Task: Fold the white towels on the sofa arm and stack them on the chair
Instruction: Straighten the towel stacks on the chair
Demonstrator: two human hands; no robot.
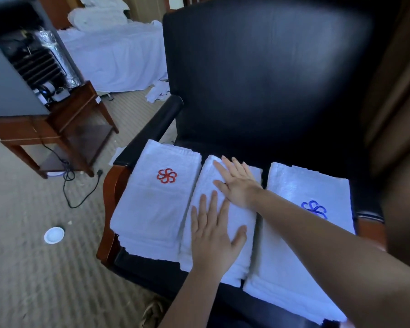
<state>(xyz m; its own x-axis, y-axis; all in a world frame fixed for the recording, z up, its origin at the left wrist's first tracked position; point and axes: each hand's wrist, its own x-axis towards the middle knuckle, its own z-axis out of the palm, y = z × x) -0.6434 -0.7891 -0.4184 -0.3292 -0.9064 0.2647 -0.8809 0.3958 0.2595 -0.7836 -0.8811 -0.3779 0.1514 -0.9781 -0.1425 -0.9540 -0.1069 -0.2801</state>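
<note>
Head view, fridge (10, 91), cable (81, 197) beside chair (270, 67)

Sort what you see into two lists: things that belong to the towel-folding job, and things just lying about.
Belongs to the job: middle towel, under both flat hands; left hand; right hand; red-logo towel pile; blue-logo towel pile; black chair.
Just lying about: fridge; wooden stand; black cable; white dish on the carpet; bed.

Black chair (270, 91) bears three folded white towels (152, 209).
</note>
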